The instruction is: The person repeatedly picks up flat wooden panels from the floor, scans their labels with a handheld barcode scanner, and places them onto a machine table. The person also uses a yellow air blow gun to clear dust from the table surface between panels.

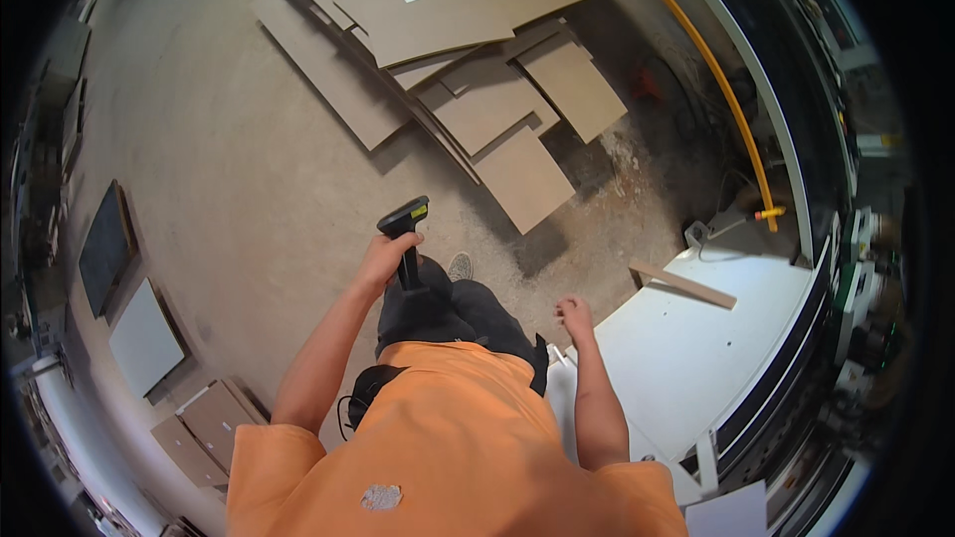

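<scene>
My left hand point(378, 261) is wrapped around the grip of a black handheld barcode scanner point(403, 218), held up in front of my left thigh. A yellow patch marks the scanner's head. My right hand point(574, 316) hangs beside the near left edge of a white worktable point(686, 353), with nothing in it. Its fingers are loosely curled and a little apart. On that table, away from my hand, a narrow brown board strip point(684, 284) lies at a slant.
A big untidy stack of brown boards point(448, 0) covers the floor ahead. Along the left, dark and white panels point(146, 336) and brown boards point(211, 423) lie low. A machine with a yellow hose point(731, 80) runs down the right side.
</scene>
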Motion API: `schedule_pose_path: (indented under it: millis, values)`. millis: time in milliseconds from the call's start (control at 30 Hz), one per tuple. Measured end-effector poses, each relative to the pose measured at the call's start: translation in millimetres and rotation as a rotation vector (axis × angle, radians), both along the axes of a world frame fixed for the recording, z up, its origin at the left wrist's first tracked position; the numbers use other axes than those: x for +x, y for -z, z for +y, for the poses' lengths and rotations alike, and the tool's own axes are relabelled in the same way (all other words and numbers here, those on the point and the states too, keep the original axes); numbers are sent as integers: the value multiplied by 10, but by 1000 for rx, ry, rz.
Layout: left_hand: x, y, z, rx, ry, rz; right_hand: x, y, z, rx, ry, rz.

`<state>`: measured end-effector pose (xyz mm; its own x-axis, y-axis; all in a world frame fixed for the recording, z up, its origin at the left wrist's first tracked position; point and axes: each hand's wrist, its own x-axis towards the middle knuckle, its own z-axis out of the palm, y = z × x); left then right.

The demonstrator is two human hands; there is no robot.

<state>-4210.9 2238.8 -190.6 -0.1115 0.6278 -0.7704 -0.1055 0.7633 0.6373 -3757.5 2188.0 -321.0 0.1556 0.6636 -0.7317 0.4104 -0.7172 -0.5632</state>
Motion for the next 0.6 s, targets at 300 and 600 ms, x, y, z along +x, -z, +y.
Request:
schedule_pose_path:
  millis: [300,600]
  values:
    - [-1258,1754,2610,-5,-183,207,-174,-920,2732,178,-27,-244]
    - [-2228,3249,4492,-5,-219,346,-745,-665,3151,-329,-511,-372]
